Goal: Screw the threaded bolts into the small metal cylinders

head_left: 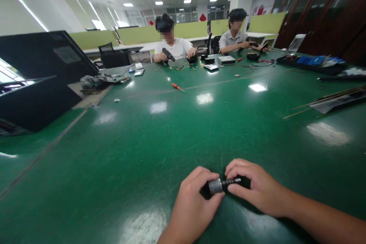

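A small cylindrical part point(216, 185), silver-grey with a black ribbed end, lies low over the green table point(160, 148) near its front edge. My left hand point(192, 202) grips its left, darker end with thumb and fingers. My right hand point(253, 187) is closed over its black ribbed right end. Both hands rest on or just above the tabletop, and much of the part is hidden beneath the fingers.
A black open case point(37, 80) stands at the left. An orange-handled screwdriver point(177, 87) lies mid-table. Two other people sit at the far side, one holding a power screwdriver point(168, 55). Thin rods and a dark sheet point(337, 102) lie at the right.
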`<state>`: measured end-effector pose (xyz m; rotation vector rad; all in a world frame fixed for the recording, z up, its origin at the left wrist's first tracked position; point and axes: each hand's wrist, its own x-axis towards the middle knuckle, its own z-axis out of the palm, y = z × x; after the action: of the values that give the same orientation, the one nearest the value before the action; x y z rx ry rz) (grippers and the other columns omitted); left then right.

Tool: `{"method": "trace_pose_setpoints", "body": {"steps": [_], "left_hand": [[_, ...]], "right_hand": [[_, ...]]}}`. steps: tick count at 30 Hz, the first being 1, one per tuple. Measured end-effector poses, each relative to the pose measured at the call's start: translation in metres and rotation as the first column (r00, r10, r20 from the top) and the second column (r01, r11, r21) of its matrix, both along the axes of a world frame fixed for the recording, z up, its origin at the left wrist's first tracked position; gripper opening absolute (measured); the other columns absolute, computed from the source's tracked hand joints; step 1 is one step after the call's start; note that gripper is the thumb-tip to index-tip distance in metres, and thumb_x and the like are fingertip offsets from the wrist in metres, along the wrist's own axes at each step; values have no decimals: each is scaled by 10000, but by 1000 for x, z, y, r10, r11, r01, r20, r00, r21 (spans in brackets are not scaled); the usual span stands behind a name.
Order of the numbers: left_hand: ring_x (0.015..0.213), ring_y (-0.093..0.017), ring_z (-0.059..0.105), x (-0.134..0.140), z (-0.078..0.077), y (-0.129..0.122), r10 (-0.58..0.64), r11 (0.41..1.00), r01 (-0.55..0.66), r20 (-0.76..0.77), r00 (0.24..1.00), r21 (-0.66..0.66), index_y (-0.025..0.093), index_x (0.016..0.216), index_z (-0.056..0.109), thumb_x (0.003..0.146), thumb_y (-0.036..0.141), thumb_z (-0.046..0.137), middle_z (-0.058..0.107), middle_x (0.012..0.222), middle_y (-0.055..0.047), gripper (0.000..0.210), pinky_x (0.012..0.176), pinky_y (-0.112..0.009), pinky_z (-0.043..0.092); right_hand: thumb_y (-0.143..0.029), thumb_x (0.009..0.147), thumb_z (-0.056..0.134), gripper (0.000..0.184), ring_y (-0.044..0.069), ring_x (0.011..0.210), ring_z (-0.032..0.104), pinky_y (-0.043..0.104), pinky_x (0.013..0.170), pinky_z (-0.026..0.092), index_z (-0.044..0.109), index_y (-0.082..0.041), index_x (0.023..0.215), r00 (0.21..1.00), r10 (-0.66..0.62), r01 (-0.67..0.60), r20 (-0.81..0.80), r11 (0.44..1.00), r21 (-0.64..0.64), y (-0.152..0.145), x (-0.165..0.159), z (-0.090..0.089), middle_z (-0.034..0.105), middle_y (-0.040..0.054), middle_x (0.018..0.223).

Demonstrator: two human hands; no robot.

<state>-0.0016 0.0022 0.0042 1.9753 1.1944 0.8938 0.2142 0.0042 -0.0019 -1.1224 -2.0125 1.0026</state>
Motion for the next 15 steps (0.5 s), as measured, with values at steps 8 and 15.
{"method": "trace_pose_setpoints", "body": {"steps": [8, 15], "left_hand": [[801, -181, 647, 2, 0, 2, 22, 1000, -22, -5, 1000, 13, 228, 900, 706, 670, 80, 772, 687, 839, -1, 281, 725, -293, 472], [812, -180, 640, 1, 0, 2, 39, 999, -39, -33, 999, 17, 237, 917, 709, 671, 112, 793, 687, 849, 9, 288, 743, -297, 463]], "right_hand": [[-260, 904, 644, 85, 180, 874, 625, 309, 801, 470, 688, -199, 865, 999, 20, -19, -31, 999, 27, 3, 2, -5, 672, 40, 934], [-263, 896, 648, 103, 182, 864, 629, 306, 793, 467, 699, -191, 841, 999, 2, 0, -44, 999, 44, 5, 5, -4, 677, 45, 924]]}}
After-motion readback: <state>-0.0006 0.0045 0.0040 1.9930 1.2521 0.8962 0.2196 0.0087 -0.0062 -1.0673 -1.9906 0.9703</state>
